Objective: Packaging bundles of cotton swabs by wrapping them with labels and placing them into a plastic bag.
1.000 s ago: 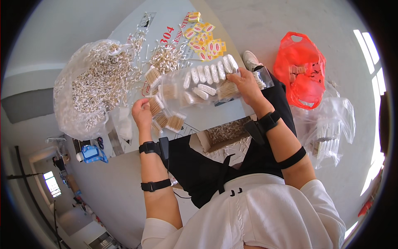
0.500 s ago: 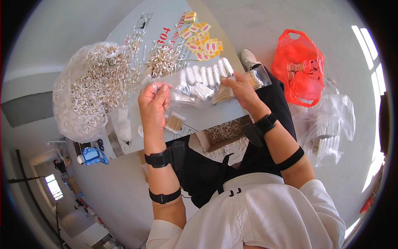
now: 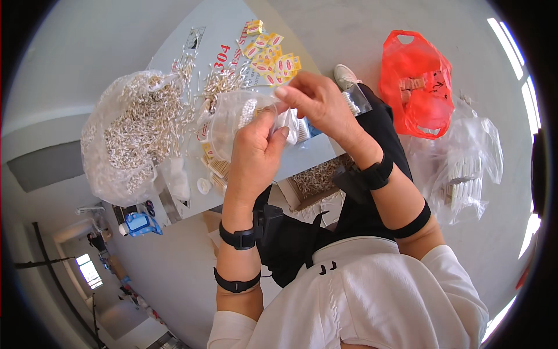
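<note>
A clear plastic bag point(image 3: 225, 125) with white-tipped cotton swab bundles in it hangs over the table, bunched up between my hands. My left hand point(image 3: 256, 148) is closed on the bag, its thumb pressed against the gathered film. Above and to the right, my right hand point(image 3: 325, 110) has thumb and fingers bent together at the bag's edge, close to my left fingertips; its palm side is partly hidden. Below the bag lie bundled swabs point(image 3: 216, 167) with wooden sticks. A loose heap of cotton swabs point(image 3: 224, 81) sits just beyond the bag.
A big clear sack of loose swabs point(image 3: 136, 128) stands at the table's left. Yellow-and-white small cards point(image 3: 276, 61) lie at the far side. A cardboard box of swabs point(image 3: 311, 180) is by my lap. Right, on the floor: a red bag point(image 3: 415, 87) and a clear bag of bundles point(image 3: 465, 168).
My hands have come closer together, the left moving right and the right moving up and left. The bag, stretched out flat before, is now gathered between them.
</note>
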Demonstrator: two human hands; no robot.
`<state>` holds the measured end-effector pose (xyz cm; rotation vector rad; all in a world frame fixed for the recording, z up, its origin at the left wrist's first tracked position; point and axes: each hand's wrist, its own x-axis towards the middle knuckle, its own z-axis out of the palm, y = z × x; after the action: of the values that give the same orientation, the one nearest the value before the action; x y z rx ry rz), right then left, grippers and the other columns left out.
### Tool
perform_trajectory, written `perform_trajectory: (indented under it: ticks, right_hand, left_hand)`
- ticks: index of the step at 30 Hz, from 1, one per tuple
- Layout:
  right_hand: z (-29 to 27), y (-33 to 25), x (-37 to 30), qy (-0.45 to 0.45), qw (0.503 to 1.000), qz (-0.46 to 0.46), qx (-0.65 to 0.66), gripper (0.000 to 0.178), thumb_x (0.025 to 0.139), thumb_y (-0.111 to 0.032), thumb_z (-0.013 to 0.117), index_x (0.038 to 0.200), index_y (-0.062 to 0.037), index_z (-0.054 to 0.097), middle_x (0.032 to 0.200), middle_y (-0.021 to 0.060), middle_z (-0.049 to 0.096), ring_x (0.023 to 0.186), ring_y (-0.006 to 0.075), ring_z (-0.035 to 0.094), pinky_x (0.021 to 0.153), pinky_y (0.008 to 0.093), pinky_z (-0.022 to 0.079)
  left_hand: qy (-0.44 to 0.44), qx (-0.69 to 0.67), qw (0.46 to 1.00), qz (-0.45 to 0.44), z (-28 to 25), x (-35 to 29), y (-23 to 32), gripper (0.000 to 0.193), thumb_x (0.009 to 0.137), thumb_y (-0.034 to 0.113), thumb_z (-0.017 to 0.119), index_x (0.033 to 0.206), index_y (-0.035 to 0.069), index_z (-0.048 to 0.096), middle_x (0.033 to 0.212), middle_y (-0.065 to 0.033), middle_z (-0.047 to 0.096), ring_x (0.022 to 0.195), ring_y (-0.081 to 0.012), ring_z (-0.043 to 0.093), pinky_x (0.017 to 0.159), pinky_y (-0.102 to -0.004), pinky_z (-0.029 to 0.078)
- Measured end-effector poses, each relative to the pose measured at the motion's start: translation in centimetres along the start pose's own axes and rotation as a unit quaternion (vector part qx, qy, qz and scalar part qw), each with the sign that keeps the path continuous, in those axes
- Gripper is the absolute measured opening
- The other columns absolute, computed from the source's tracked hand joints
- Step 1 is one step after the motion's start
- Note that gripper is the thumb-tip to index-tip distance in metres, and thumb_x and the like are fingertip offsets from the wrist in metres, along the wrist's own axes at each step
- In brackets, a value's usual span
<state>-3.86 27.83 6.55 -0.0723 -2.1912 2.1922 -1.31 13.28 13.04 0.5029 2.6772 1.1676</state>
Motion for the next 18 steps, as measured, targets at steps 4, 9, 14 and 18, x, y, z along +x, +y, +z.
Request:
perform_trajectory:
  ticks: [4,9,14,18]
  right_hand:
    - [-0.1,-2.9,1.9,-0.098,0.975,-0.051,-0.193,0.036,0.075,-0.033,0.063,0.072,0.0025,0.061,0.066,0.0189,0.060,0.064,0.0338,0.060,0.059,0.0396,0.048]
    - [0.4,-2.4,2.1,0.012,0.950,-0.182,-0.253,0.020,0.070,-0.012,0.058,0.061,0.0028,0.048,0.057,0.0183,0.050,0.052,0.0340,0.046,0.051,0.0399,0.040]
    - [0.6,-3.3,1.5,-0.057,0.973,-0.160,-0.154,0.022,0.071,-0.013,0.059,0.062,0.0030,0.047,0.055,0.0179,0.047,0.052,0.0333,0.047,0.051,0.0409,0.038]
    - [0.5,-3.4,1.7,-0.079,0.973,-0.161,-0.148,0.023,0.072,-0.014,0.060,0.063,0.0029,0.048,0.055,0.0177,0.047,0.052,0.0327,0.044,0.051,0.0395,0.038]
  left_hand:
    - [-0.009,0.035,0.999,0.013,-0.1,-0.2,0.1,0.030,0.080,-0.002,0.056,0.110,-0.002,0.057,0.073,-0.0125,0.058,0.065,-0.0124,0.057,0.060,-0.0268,0.045]
    - [0.052,-0.072,0.993,-0.073,-3.3,-1.0,-0.2,0.025,0.078,-0.004,0.059,0.103,-0.003,0.058,0.081,-0.0083,0.062,0.067,-0.0116,0.057,0.061,-0.0248,0.048]
    - [0.005,0.151,0.987,-0.049,-3.9,-0.3,0.4,0.027,0.074,-0.004,0.060,0.101,-0.002,0.058,0.089,-0.0153,0.059,0.077,-0.0249,0.061,0.067,-0.0342,0.051]
    - [-0.077,0.438,0.894,0.046,-1.9,1.9,-0.5,0.028,0.071,0.002,0.063,0.097,-0.002,0.058,0.095,-0.0202,0.056,0.089,-0.0371,0.058,0.073,-0.0449,0.049]
